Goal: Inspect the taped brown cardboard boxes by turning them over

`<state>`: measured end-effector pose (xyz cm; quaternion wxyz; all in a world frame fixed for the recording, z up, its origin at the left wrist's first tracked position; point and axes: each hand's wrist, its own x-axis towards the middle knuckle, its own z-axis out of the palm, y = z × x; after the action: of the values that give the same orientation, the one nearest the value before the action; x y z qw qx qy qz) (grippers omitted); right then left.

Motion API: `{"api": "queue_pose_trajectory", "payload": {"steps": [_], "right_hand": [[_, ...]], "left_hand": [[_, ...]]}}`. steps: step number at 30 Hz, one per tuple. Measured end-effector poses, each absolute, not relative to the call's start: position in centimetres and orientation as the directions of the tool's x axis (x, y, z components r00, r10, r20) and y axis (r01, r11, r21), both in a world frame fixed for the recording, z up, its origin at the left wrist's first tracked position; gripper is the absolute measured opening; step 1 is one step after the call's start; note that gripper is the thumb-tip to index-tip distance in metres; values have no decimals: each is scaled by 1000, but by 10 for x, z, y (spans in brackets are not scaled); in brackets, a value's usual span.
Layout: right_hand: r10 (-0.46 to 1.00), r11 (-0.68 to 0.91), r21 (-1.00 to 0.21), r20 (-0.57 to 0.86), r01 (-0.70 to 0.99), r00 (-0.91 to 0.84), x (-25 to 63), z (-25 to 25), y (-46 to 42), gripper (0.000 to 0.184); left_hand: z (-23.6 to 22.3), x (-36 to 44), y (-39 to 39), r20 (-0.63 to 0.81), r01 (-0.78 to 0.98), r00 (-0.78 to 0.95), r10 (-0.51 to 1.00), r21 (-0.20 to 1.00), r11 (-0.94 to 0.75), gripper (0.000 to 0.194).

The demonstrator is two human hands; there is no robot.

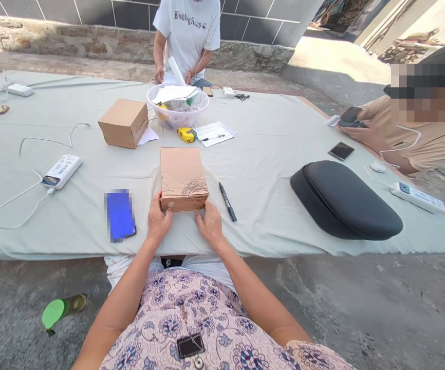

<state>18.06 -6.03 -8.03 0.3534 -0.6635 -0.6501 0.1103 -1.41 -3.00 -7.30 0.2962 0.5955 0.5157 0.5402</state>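
A closed brown cardboard box [183, 172] with dark scribbled lines near its front right top corner sits on the cloth-covered table in front of me. My left hand [158, 220] holds it at the front left corner, fingers along its side and thumb near the front face. At the front right corner, my right hand [210, 222] grips it the same way, with some fingers hidden behind the side. Just right of the box lies a black marker pen [227, 201]. A phone with a blurred blue screen [119, 215] lies left of my left hand.
Another cardboard box [124, 123], a basket of papers [178, 115], a yellow tape measure [186, 134] and a notepad [217, 134] stand farther back. A black padded seat [346, 200] lies right, a power strip [61, 171] left. Two people are at the far and right edges.
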Motion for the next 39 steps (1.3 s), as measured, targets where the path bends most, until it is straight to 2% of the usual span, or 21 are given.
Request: {"api": "queue_pose_trajectory", "payload": {"steps": [8,18,31,39], "right_hand": [[938,121,-624,326,772,117,182,-83,-61,51],[932,147,-640,345,754,111,178,-84,-61,50],[911,163,-657,386,736,142,173,-81,-64,44],[894,185,-681,417,709,166,177,-85,-64,39]], "left_hand": [[-69,-17,-31,323,274,-105,941,919,-285,64],[-63,-21,-32,212,258,-153,965,951,-168,71],[-61,-21,-36,207,385,-214,955,916,-112,66],[-58,-17,-37,195,223,-203,960,963,-148,66]]}}
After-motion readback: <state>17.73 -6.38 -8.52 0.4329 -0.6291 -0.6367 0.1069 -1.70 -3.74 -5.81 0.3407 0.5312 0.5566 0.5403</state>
